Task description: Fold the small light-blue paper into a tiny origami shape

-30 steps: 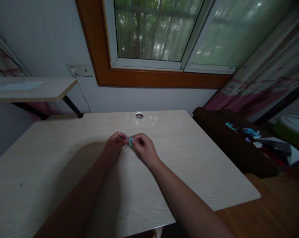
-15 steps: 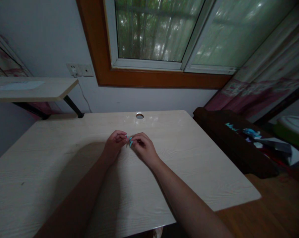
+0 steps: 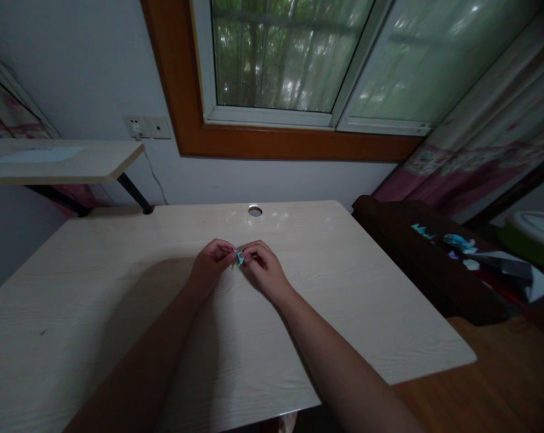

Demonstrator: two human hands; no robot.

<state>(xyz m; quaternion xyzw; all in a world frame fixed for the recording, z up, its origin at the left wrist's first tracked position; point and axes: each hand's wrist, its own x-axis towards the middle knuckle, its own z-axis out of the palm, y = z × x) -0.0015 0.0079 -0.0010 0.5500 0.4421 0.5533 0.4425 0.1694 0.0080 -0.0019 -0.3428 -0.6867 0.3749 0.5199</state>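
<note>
Between my two hands is a small turquoise folded piece point(image 3: 240, 260), which looks like paper; its exact shape is too small to make out. My left hand point(image 3: 210, 264) pinches it from the left with thumb and fingertips. From the right, my right hand point(image 3: 263, 267) grips it the same way, fingers curled. Both hands are close together over the pale wood-grain table point(image 3: 344, 288), fingertips nearly touching. The fingers partly hide the piece.
A raised shelf point(image 3: 114, 170) on black legs stands at the table's back left. Beyond the right edge, a dark brown bench point(image 3: 389, 240) carries turquoise pieces point(image 3: 459, 242), a grey-white folded sheet point(image 3: 502, 263) and a green container point(image 3: 531, 243). A cable hole point(image 3: 254, 211) pierces the table's back.
My left hand has shifted slightly right, closer to my right hand. The turquoise piece has turned a little between the fingertips.
</note>
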